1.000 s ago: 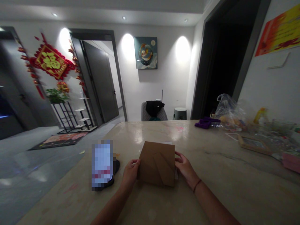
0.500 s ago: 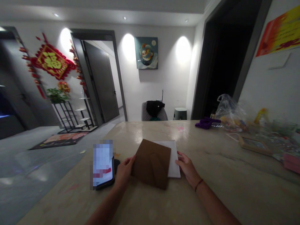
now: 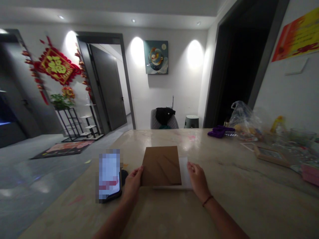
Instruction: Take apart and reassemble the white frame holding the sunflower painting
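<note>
A brown backing board (image 3: 160,166) with a slanted stand flap on its face is raised above the table, pinched at its left edge by my left hand (image 3: 134,179). Behind and below it, a white flat frame or panel (image 3: 184,172) shows along the right and bottom; the board covers most of it. My right hand (image 3: 197,176) grips the white piece's right edge, fingers closed. A red cord circles my right wrist. Left of my left hand stands a lit smartphone (image 3: 109,176), its screen blurred out, with a small dark round object (image 3: 124,177) beside it.
The stone-topped table (image 3: 224,205) spreads beneath. To the right lie a wooden photo frame (image 3: 270,155), a purple cloth item (image 3: 218,131), a clear plastic bag (image 3: 245,121) and a pink box (image 3: 310,173). A chair (image 3: 164,118) with dark clothing stands beyond the far edge.
The brown board has turned from a slanted position to nearly square and tilted more. The white piece has shifted slightly lower, and my right hand has moved a little with it.
</note>
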